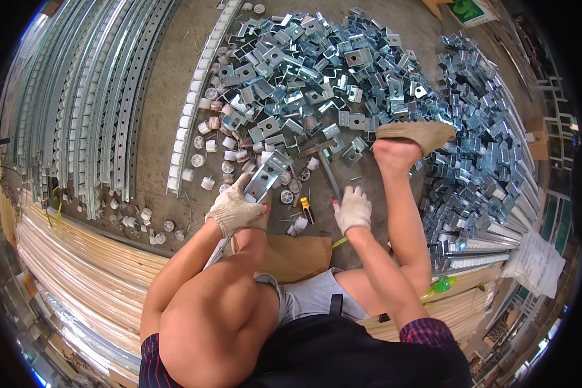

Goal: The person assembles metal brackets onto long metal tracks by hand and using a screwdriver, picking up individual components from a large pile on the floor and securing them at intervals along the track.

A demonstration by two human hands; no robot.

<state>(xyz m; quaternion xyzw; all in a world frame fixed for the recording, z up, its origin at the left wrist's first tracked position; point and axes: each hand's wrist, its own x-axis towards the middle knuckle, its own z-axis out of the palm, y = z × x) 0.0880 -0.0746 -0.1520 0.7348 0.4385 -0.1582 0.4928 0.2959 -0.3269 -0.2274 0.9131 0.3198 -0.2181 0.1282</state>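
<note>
The gloved left hand (234, 208) grips one perforated metal rail (260, 182), fingers wrapped around it. The gloved right hand (352, 208) rests on the floor (165, 97), fingers curled. Beyond lie white rollers (208, 145) and heaped zinc brackets (304, 64), too many to count.

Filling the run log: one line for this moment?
left hand: gloved, gripping perforated metal rail | right hand: gloved, down at floor by hammer | bracket pile ahead
</note>
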